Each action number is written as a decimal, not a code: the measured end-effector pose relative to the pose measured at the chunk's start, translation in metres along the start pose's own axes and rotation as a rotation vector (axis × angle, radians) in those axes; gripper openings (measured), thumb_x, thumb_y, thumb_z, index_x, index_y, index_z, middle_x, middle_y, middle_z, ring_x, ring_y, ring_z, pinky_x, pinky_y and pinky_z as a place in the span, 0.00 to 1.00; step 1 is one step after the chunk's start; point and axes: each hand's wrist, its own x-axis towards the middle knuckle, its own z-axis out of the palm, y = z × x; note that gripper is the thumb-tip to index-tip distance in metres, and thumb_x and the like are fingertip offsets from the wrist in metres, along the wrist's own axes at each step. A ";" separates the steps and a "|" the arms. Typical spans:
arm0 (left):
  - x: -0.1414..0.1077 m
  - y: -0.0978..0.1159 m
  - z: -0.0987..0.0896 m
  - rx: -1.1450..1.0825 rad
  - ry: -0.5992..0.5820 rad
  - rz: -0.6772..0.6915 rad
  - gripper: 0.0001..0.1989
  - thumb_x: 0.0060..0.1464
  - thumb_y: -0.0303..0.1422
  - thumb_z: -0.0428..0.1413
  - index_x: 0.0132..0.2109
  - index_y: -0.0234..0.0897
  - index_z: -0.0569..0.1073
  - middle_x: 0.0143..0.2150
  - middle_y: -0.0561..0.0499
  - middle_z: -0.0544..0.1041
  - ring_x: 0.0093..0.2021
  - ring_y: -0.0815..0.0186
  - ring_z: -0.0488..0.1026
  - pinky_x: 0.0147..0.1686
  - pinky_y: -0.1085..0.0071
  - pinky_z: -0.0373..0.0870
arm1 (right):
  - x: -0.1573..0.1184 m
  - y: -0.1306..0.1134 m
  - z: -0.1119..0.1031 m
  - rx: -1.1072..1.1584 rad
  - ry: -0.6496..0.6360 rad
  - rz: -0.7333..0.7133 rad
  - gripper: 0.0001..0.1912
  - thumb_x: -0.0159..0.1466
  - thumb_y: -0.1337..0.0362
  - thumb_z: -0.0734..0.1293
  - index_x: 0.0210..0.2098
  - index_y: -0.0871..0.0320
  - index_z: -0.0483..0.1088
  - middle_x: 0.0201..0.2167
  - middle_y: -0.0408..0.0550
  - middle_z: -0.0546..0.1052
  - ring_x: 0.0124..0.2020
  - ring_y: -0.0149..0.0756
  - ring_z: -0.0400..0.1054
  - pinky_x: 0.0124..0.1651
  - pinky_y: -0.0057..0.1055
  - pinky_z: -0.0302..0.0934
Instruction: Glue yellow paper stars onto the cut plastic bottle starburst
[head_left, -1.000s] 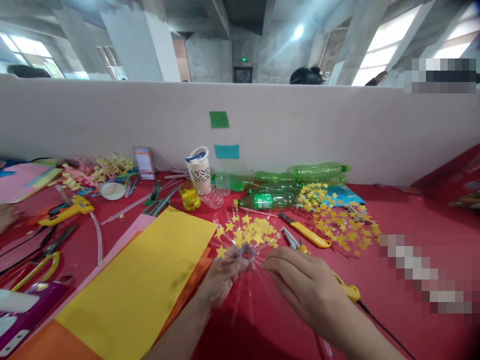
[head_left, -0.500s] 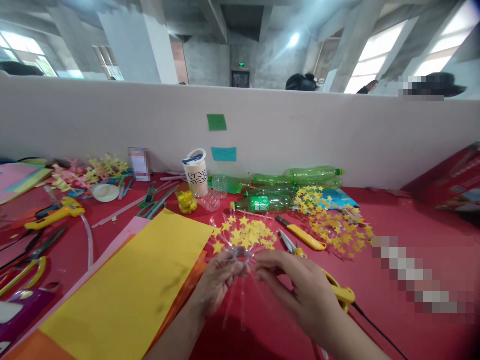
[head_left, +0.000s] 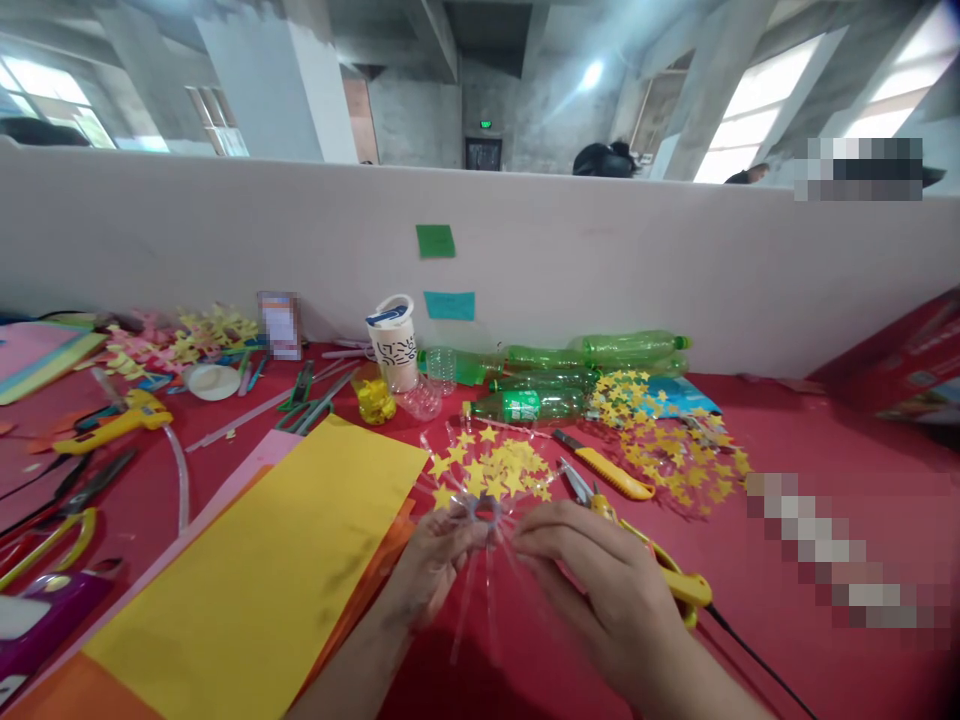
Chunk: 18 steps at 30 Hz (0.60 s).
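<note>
A clear plastic bottle top [head_left: 487, 508], its wall cut into long thin strips that fan out all round, is held above the red table. My left hand [head_left: 433, 562] pinches it by the neck ring from the left. Close by on the right, my right hand [head_left: 604, 572] has its fingertips drawn together at one of the strips, and seems to grip it. Just beyond the ring lies a pile of yellow paper stars [head_left: 506, 465]. Scissors with yellow handles [head_left: 602, 507] lie partly hidden behind my right hand.
Yellow paper [head_left: 262, 570] lies left; a glue gun [head_left: 120, 422] is beyond it. A yellow utility knife [head_left: 611, 472], several green bottles [head_left: 555, 403] and a star-covered piece [head_left: 675, 450] lie right of centre. A paper cup [head_left: 394, 350] stands near the white partition [head_left: 300, 230].
My right hand's fingers have closed in on a strip and the hand has shifted slightly. My left hand keeps its hold on the bottle top, whose strips have swung a little.
</note>
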 end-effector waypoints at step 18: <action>-0.002 0.000 -0.003 -0.016 0.045 0.024 0.08 0.44 0.28 0.64 0.35 0.35 0.76 0.33 0.51 0.77 0.35 0.68 0.74 0.41 0.72 0.67 | -0.006 0.004 0.005 -0.065 -0.049 0.236 0.11 0.61 0.71 0.63 0.43 0.55 0.66 0.33 0.43 0.75 0.30 0.29 0.69 0.33 0.24 0.65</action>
